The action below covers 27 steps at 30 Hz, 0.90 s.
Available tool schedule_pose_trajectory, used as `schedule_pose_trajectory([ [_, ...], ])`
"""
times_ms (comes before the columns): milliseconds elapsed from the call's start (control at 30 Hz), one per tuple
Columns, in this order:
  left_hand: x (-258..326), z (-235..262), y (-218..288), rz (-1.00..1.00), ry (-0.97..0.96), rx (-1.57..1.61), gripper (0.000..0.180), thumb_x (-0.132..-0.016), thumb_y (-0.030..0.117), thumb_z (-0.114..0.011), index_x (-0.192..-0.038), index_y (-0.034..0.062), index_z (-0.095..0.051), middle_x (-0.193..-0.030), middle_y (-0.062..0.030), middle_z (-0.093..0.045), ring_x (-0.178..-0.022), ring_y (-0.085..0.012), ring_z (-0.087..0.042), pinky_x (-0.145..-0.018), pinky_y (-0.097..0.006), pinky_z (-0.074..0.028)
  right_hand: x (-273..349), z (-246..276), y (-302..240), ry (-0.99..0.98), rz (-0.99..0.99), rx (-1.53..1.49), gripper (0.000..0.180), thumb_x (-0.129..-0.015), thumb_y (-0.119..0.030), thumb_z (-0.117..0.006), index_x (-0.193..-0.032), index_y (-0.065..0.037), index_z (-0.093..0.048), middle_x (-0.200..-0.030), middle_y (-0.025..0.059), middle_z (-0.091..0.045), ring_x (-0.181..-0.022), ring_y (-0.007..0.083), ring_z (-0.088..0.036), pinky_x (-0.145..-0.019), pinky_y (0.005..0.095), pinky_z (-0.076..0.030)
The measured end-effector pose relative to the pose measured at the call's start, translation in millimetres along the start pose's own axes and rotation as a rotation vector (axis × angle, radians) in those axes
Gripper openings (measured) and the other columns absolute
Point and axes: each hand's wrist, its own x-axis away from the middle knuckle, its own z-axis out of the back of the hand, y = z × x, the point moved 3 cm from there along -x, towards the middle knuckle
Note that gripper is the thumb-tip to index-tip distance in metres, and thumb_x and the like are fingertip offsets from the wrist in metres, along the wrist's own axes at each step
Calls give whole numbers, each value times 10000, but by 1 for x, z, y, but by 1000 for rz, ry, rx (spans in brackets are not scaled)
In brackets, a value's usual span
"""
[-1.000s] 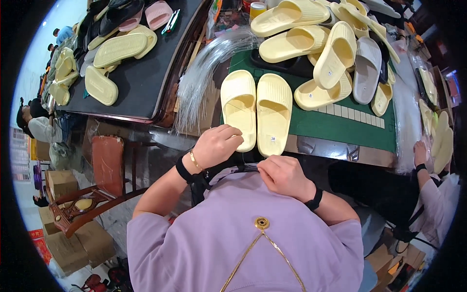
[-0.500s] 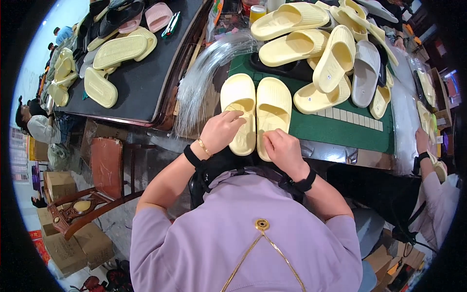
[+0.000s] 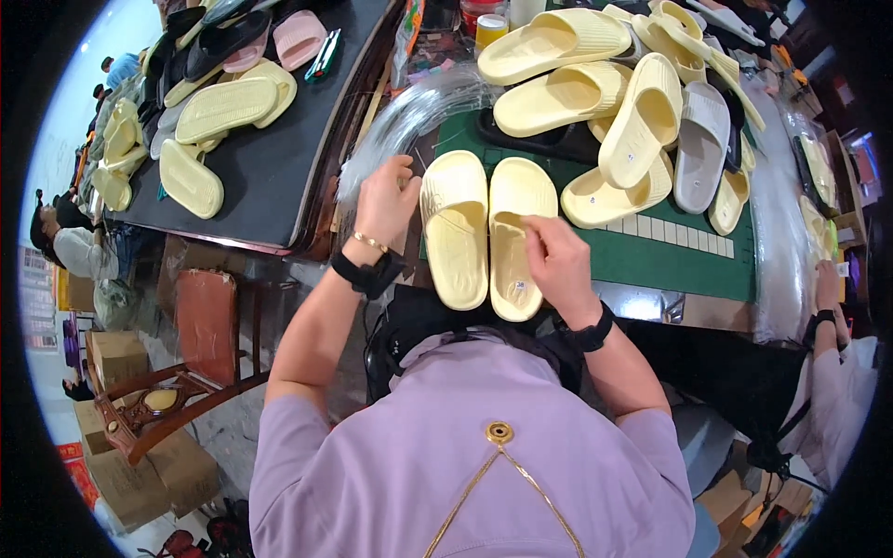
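- As seen from the head view, a green mat (image 3: pixel 679 260) is laid on the bench, with a dark table (image 3: pixel 279 177) to its left carrying more yellow and dark slides.
- A heap of slides (image 3: pixel 614 112), mostly pale yellow with one grey, is piled at the far side of the mat.
- A sheaf of clear bags (image 3: pixel 409 116) is fanned out at the mat's left edge, just beyond the left hand.
- A pair of yellow slides (image 3: pixel 484 232) is laid side by side, touching, soles down, at the near edge of the mat directly before the person.
- Left hand (image 3: pixel 386 200): fingers curled, resting at the bags beside the left slide; whether a bag is actually pinched cannot be told.
- Right hand (image 3: pixel 558 256): fingers bent and pinched on the outer edge of the right slide.
- Another person's hand (image 3: pixel 826 284) is seen at the far right, apart from the pair.
- Step judged: the pair is being squared up while a bag is reached for.
- Next move judged to call for one bag to be separated from the sheaf and opened, with the pair kept aligned.
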Motion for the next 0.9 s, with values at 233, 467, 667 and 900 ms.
schedule_pose_trajectory([
  [233,-34,-23,-19,87,-197,-15,314,-842,224,-681,-1039,-20,-690,-946,-180,-732,-891,-269,-717,-793,-358,-550,-40,-8,47,85,-123,67,216,-904,-74,-569,-1090,25,-612,-1070,220,-612,-1011,415,-575,-898,488,-467],
  [467,-41,-37,-20,73,-246,-72,324,-841,251,-676,-1043,0,-715,-952,-164,-740,-882,-268,-720,-794,-356,-552,-75,-38,79,-235,-320,296,286,-900,-207,-588,-1040,34,-653,-922,250,-663,-911,449,-618,-893,526,-476],
  [667,-41,-38,-15,36,-197,-45,291,-840,223,-672,-1027,7,-728,-945,-170,-736,-877,-279,-719,-786,-346,-553,-87,-44,93,-306,-352,361,298,-880,-211,-588,-1029,27,-687,-884,236,-683,-869,404,-659,-855,517,-507],
  [900,-30,-33,11,-22,-75,118,173,-833,125,-682,-965,21,-723,-879,-154,-727,-813,-278,-708,-747,-363,-553,-79,-37,68,71,-194,-61,205,-836,-100,-674,-1010,9,-676,-874,147,-707,-770,250,-678,-736,364,-539],
])
